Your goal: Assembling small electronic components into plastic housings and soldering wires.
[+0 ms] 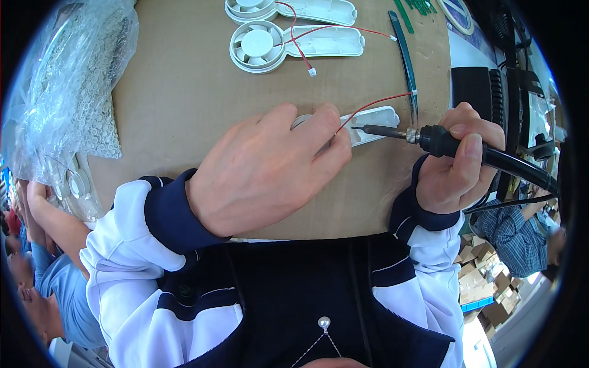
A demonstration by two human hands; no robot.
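My right hand [461, 161] grips a black-handled soldering iron [439, 140], its metal tip pointing left. That tip is at the handle half of a white handheld fan housing [383, 118]; whether it touches is too small to tell. Over the fan's round end my left hand [264, 162] is closed, fingers bent, hiding most of it. A red wire [375, 102] rises by the left fingertips and runs right to a small white connector. Beyond lie another open white fan housing [257, 44] and a further one [319, 10], with red wires and white plugs.
Teal tweezers [404, 58] lie right of the fans, the red wire's connector over them. A clear bag of small white parts [80, 86] is at the left. A black box-shaped device [472, 92] stands at the right edge. Another person's arm [58, 221] shows at left.
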